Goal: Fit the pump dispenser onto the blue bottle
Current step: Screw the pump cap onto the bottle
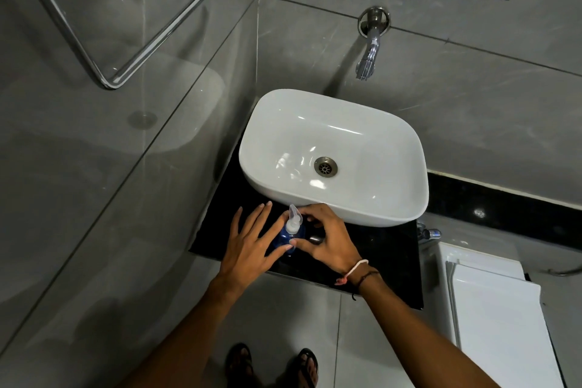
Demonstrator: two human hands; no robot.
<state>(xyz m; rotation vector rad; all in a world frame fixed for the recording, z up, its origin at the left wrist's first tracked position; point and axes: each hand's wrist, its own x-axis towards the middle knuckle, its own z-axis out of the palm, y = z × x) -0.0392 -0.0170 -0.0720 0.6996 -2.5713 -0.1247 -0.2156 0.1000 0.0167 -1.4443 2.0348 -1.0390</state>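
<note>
The blue bottle (pixel 283 238) stands on the black counter (pixel 378 258), just in front of the white basin. The clear-white pump dispenser (pixel 293 220) sits on its neck, spout pointing away from me. My left hand (pixel 248 246) holds the bottle's left side between thumb and forefinger, with its other fingers spread out. My right hand (pixel 327 239) curls in from the right, fingertips and thumb closed around the pump's collar at the bottle's top. The bottle's right side is hidden by that hand.
The white basin (pixel 346 211) fills the counter's back, under a chrome wall tap (pixel 367 57). Grey tiled walls close in on the left and behind. A white cistern lid (pixel 491 309) lies to the right. My sandalled feet (pixel 274 362) stand on the floor below.
</note>
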